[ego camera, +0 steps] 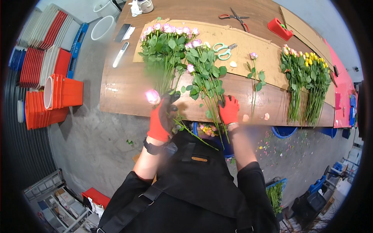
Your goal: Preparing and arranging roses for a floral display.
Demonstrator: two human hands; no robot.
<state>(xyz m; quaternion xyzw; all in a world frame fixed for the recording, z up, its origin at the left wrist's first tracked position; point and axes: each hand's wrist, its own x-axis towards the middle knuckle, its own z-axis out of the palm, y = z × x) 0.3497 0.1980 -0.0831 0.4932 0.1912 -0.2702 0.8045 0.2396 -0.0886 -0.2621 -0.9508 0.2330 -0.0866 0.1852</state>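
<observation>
My left hand (162, 116), in a red and black glove, grips a pink rose (152, 96). The bloom sits left of my fingers, and a leafy stem (198, 137) runs from the hand down past the table edge. My right hand (229, 108), gloved the same way, rests with curled fingers against the stems of a loose pile of pink roses (204, 70); whether it grips one is hidden. Some of those stems overhang the edge. Left of the pile lies a neat row of pink-white roses (166, 43). A single rose (254, 70) lies to the right.
On the wooden table (125, 93), a cardboard sheet (247, 40) carries mint-handled shears (224, 51). Behind are red-black scissors (236, 19) and a red tape dispenser (280, 29). Peach and yellow rose bunches (304, 78) lie right. A blue bin (228, 150) with petals stands below the edge.
</observation>
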